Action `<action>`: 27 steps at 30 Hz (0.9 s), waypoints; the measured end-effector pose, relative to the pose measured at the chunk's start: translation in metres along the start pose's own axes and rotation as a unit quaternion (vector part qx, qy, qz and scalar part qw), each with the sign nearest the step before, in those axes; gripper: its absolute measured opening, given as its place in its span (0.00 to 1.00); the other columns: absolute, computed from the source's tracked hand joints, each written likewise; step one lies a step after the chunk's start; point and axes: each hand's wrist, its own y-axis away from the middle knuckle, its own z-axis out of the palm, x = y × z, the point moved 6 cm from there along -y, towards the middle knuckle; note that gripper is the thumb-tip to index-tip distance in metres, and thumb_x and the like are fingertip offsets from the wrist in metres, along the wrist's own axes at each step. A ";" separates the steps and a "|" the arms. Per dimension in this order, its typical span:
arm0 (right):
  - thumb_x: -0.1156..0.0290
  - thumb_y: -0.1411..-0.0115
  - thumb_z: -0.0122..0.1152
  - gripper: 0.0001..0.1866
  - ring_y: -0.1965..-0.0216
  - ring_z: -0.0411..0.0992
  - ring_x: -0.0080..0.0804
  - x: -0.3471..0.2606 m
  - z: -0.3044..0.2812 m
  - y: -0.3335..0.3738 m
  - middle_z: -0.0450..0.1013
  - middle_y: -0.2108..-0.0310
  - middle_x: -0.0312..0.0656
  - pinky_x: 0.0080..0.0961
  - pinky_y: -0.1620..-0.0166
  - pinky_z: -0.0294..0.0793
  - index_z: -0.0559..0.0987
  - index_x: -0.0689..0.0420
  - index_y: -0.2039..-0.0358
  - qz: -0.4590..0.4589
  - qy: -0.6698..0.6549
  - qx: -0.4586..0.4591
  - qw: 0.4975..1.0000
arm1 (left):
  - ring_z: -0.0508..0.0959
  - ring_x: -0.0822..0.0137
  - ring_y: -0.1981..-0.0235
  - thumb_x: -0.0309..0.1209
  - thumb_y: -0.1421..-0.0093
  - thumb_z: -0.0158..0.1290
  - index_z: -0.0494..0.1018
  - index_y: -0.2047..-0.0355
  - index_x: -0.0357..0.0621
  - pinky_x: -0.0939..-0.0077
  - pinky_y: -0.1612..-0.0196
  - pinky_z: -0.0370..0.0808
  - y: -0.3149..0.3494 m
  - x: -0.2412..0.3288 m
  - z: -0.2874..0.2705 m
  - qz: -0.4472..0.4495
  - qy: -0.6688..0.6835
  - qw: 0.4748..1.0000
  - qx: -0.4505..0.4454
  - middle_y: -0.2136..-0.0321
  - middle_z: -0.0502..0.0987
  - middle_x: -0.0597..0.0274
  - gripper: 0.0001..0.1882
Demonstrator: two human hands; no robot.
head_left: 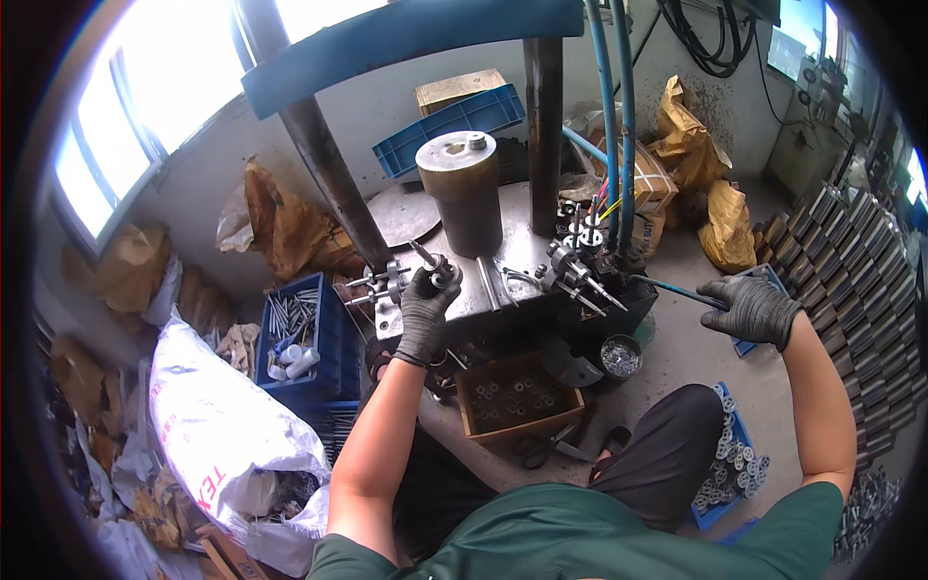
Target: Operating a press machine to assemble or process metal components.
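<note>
My left hand (421, 317), in a grey glove, is closed around a metal shaft (421, 253) with a round collar, above the left part of the press table (391, 319). My right hand (754, 307), gloved too, is wrapped around the end of a blue lever (677, 290) at the right of the press. In the middle of the table stands a thick steel press ram (470, 198) with a wider head. A metal bar (488, 282) lies in front of it. Shaft assemblies (580, 277) rest at the table's right edge, and more metal parts (382, 282) sit at its left edge.
A wooden box (474, 435) of small rings stands before the press, beside a can (621, 358) of metal bits. Blue crates (324, 362) and a white sack (222, 416) are at left. A blue tray (715, 517) of round parts lies near my right knee. Stacked bars (841, 290) line the right.
</note>
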 end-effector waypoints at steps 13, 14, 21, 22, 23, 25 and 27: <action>0.51 0.41 0.64 0.28 0.58 0.79 0.53 -0.036 -0.007 -0.005 0.80 0.61 0.55 0.44 0.52 0.78 0.79 0.59 0.46 -0.026 -0.056 0.145 0.987 | 0.80 0.67 0.57 0.20 0.42 0.64 0.72 0.45 0.39 0.76 0.54 0.78 -0.229 0.120 0.106 0.209 -0.235 0.949 0.004 0.55 0.80 0.58 0.24; 0.51 0.41 0.64 0.28 0.58 0.79 0.52 -0.034 -0.006 -0.005 0.80 0.62 0.54 0.44 0.52 0.78 0.80 0.59 0.47 -0.024 -0.051 0.142 0.988 | 0.81 0.65 0.56 0.18 0.42 0.62 0.72 0.45 0.39 0.73 0.53 0.79 -0.237 0.118 0.111 0.211 -0.226 0.951 -0.001 0.54 0.80 0.55 0.25; 0.52 0.41 0.64 0.27 0.60 0.79 0.51 -0.036 -0.004 -0.007 0.80 0.63 0.53 0.44 0.53 0.78 0.80 0.59 0.49 -0.018 -0.091 0.120 0.988 | 0.80 0.66 0.54 0.22 0.43 0.64 0.73 0.40 0.44 0.72 0.50 0.78 -0.252 0.106 0.104 0.194 -0.256 0.947 -0.013 0.52 0.81 0.55 0.29; 0.53 0.41 0.64 0.26 0.60 0.79 0.51 -0.040 -0.006 -0.007 0.80 0.64 0.53 0.44 0.54 0.79 0.80 0.59 0.49 -0.024 -0.086 0.129 0.988 | 0.81 0.68 0.56 0.21 0.39 0.64 0.69 0.36 0.45 0.73 0.53 0.79 -0.254 0.108 0.101 0.199 -0.267 0.942 -0.029 0.53 0.80 0.56 0.31; 0.53 0.41 0.64 0.26 0.60 0.79 0.51 -0.042 -0.008 -0.007 0.80 0.64 0.53 0.43 0.54 0.79 0.80 0.59 0.49 -0.027 -0.079 0.141 0.987 | 0.80 0.69 0.57 0.21 0.40 0.64 0.70 0.36 0.44 0.74 0.54 0.79 -0.259 0.104 0.098 0.177 -0.229 0.957 -0.034 0.52 0.79 0.55 0.31; 0.54 0.41 0.64 0.25 0.60 0.79 0.51 -0.036 -0.007 -0.002 0.80 0.65 0.53 0.44 0.54 0.79 0.80 0.60 0.49 -0.025 -0.066 0.146 0.987 | 0.80 0.69 0.59 0.22 0.40 0.64 0.70 0.37 0.43 0.75 0.56 0.80 -0.248 0.096 0.126 0.168 -0.197 0.964 -0.062 0.53 0.79 0.56 0.30; 0.56 0.41 0.64 0.25 0.58 0.78 0.54 -0.041 -0.011 -0.004 0.79 0.60 0.55 0.45 0.52 0.78 0.80 0.61 0.50 -0.022 -0.082 0.129 0.988 | 0.80 0.70 0.60 0.22 0.40 0.64 0.70 0.37 0.43 0.75 0.57 0.80 -0.241 0.105 0.129 0.158 -0.226 0.960 -0.046 0.54 0.79 0.57 0.30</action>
